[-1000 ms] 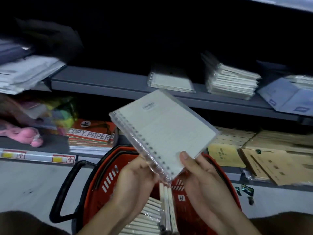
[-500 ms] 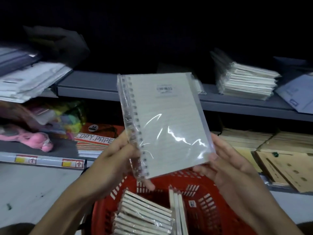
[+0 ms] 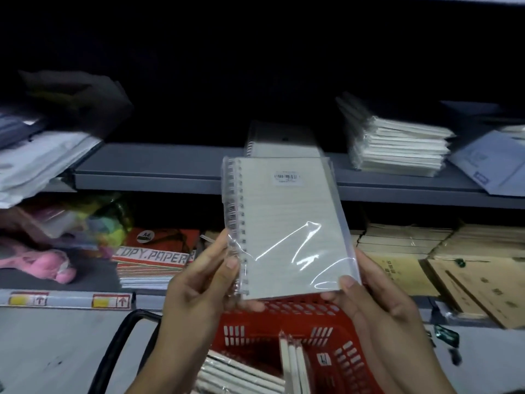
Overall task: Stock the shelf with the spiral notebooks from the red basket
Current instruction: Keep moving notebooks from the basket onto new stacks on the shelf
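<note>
The notebook (image 3: 287, 226) I am stocking is up in front of me, upright in its clear wrap, spiral on its left edge and a barcode sticker near its top, held above the basket (image 3: 335, 341) and level with the front of the grey shelf (image 3: 159, 169). Starting at the far left, I see pale plastic-wrapped packs (image 3: 34, 163) hanging over the shelf's end, and under them a pink plush toy (image 3: 42, 263) beside a bag of coloured bits (image 3: 93, 220). Next comes a stack marked COPY PAPER (image 3: 153, 257) on the lower shelf. My left hand (image 3: 199, 282) grips the notebook's lower spiral edge, thumb curled on the front and fingers behind. One notebook (image 3: 281, 143) lies flat on the grey shelf just behind the one I hold. My right hand (image 3: 377, 302) pinches the lower right corner, thumb on the front and fingers spread behind. Below my hands the red basket has more wrapped notebooks: a pile (image 3: 241, 376) lying slanted at its left and a few (image 3: 292, 365) standing on edge in the middle; its black handle (image 3: 122, 342) hangs to the left. Further right on the grey shelf sits a taller stack (image 3: 397, 149) of wrapped notebooks, then bluish-white envelopes (image 3: 488, 163). Brown paper envelopes (image 3: 454, 268) fill the lower shelf at the right.
</note>
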